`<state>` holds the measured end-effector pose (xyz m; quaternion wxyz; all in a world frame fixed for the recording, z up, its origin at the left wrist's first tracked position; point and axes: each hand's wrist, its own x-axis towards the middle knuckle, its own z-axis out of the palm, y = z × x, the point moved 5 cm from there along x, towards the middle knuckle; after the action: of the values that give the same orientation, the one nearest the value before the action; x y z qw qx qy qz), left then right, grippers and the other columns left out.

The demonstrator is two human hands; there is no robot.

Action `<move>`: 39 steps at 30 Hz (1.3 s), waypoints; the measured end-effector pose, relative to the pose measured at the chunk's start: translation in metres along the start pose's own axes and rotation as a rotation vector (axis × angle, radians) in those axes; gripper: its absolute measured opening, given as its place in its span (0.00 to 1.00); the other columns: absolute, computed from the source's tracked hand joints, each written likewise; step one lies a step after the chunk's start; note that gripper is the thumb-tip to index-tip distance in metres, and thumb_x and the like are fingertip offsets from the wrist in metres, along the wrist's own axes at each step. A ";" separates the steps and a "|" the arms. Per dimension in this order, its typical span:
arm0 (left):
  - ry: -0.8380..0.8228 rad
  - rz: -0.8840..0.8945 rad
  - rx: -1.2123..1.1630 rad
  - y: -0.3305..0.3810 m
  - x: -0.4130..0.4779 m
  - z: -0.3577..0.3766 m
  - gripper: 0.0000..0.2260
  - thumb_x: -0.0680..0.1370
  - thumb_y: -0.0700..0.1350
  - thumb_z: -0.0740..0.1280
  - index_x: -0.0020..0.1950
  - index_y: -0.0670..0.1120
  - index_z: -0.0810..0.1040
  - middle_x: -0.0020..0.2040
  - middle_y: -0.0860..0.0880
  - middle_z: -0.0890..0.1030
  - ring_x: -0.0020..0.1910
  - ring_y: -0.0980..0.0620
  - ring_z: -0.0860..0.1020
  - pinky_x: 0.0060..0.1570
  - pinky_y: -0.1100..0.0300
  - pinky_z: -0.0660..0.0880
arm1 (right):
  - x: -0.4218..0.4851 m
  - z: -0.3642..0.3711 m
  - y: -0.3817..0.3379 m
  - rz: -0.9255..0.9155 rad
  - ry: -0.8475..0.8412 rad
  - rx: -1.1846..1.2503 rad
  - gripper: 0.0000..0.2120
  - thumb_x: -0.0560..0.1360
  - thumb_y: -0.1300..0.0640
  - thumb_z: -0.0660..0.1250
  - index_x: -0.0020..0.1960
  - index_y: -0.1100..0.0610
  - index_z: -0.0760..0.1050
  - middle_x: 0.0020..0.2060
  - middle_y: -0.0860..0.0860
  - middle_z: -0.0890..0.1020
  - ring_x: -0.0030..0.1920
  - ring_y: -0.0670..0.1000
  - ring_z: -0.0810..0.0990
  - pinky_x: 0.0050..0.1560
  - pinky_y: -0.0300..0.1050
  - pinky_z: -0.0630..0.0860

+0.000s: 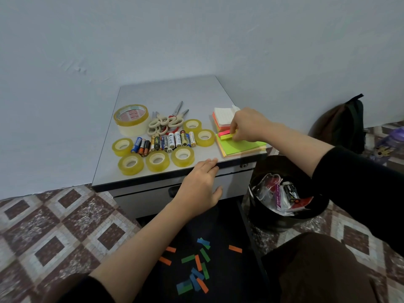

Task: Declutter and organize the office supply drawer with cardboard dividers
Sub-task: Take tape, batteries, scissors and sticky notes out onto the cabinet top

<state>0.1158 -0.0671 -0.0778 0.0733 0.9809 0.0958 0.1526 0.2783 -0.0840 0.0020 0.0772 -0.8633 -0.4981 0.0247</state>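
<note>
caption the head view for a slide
Right hand pinches sticky flags beside tape rolls, batteries and scissors on a cabinet

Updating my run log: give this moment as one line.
left hand: rests on cabinet front edge | right hand: pinches strips on green pad | tapes, batteries, scissors: on cabinet top

On the surface, the large tape roll sits back left, the scissors right of it. The batteries lie in a row before both, with small tape rolls around them: one left, three in front, two right. The sticky note pads are stacked at the right edge. A waste bin stands right of the cabinet, a backpack behind it. Paper strips lie scattered before the cabinet.
</note>
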 end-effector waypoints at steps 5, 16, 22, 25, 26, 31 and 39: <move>0.015 0.011 0.007 -0.001 0.000 0.001 0.22 0.65 0.43 0.73 0.54 0.31 0.79 0.56 0.35 0.79 0.56 0.37 0.78 0.59 0.51 0.67 | 0.000 -0.001 0.001 0.007 -0.005 0.011 0.09 0.69 0.64 0.66 0.47 0.60 0.83 0.46 0.57 0.82 0.48 0.56 0.79 0.43 0.42 0.72; 0.084 -0.026 -0.069 -0.003 0.000 0.000 0.22 0.76 0.46 0.66 0.68 0.38 0.70 0.73 0.44 0.64 0.73 0.48 0.60 0.70 0.66 0.49 | -0.021 -0.005 0.014 0.029 0.140 0.071 0.07 0.70 0.65 0.66 0.45 0.61 0.82 0.44 0.56 0.83 0.46 0.55 0.78 0.43 0.42 0.70; 0.104 -0.050 -0.229 0.000 -0.029 0.002 0.13 0.73 0.41 0.68 0.55 0.38 0.80 0.62 0.41 0.76 0.63 0.43 0.73 0.64 0.57 0.66 | -0.074 0.018 0.001 0.012 0.141 0.233 0.07 0.70 0.64 0.65 0.42 0.61 0.82 0.40 0.56 0.84 0.45 0.55 0.80 0.46 0.43 0.74; 0.045 -0.133 -0.262 -0.002 -0.056 0.016 0.12 0.75 0.42 0.68 0.57 0.41 0.79 0.62 0.45 0.76 0.63 0.46 0.72 0.64 0.61 0.64 | -0.102 0.056 -0.016 -0.018 0.036 0.303 0.06 0.70 0.64 0.66 0.40 0.60 0.82 0.37 0.55 0.84 0.42 0.53 0.81 0.47 0.45 0.77; 0.003 -0.168 -0.275 -0.005 -0.065 0.025 0.13 0.76 0.43 0.67 0.59 0.42 0.79 0.63 0.47 0.76 0.64 0.49 0.71 0.64 0.62 0.63 | -0.108 0.070 -0.019 -0.015 -0.003 0.318 0.06 0.70 0.63 0.66 0.40 0.60 0.82 0.36 0.54 0.83 0.42 0.53 0.81 0.47 0.45 0.78; -0.174 -0.313 -0.254 -0.026 -0.113 0.058 0.13 0.77 0.45 0.66 0.59 0.44 0.78 0.61 0.48 0.78 0.62 0.51 0.73 0.62 0.62 0.65 | -0.125 0.139 -0.029 0.007 -0.167 0.336 0.06 0.71 0.63 0.67 0.38 0.57 0.80 0.36 0.53 0.83 0.41 0.52 0.81 0.46 0.48 0.79; -0.361 -0.538 -0.273 -0.067 -0.168 0.095 0.11 0.76 0.44 0.68 0.56 0.42 0.81 0.56 0.46 0.80 0.54 0.51 0.77 0.52 0.67 0.68 | -0.145 0.227 -0.021 0.120 -0.382 0.178 0.07 0.73 0.62 0.65 0.47 0.57 0.81 0.49 0.56 0.82 0.50 0.57 0.80 0.48 0.47 0.77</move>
<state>-0.0229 -0.0487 -0.2267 0.2570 0.9128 0.3152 -0.0369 0.1602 -0.1741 -0.2232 0.0556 -0.8608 -0.4474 0.2363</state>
